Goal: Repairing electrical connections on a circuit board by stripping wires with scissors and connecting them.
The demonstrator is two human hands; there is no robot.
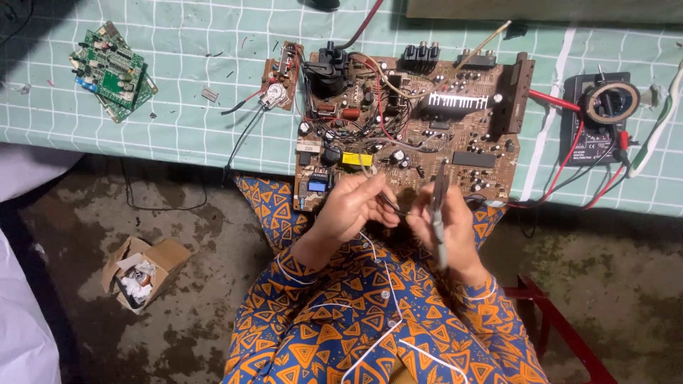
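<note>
A surface (178, 128) under a pale green checked cloth runs across the top of the view, its far edge cut off. On it lies a large brown circuit board (455, 135) crowded with parts, its near edge overhanging the surface toward the person's lap. A black meter (594, 121) with red and black leads sits to the right, a pair of small green boards (114, 71) far left, and an open cardboard box (142, 274) rests on the floor. The left hand (352, 210) is closed, pinching a thin dark part (391, 205) too small to make out. The right hand (448, 224) is wrapped around a grey pen-like tool (437, 213), its tip lost against the board. Both grips sit just below the board's near edge, almost touching each other.
</note>
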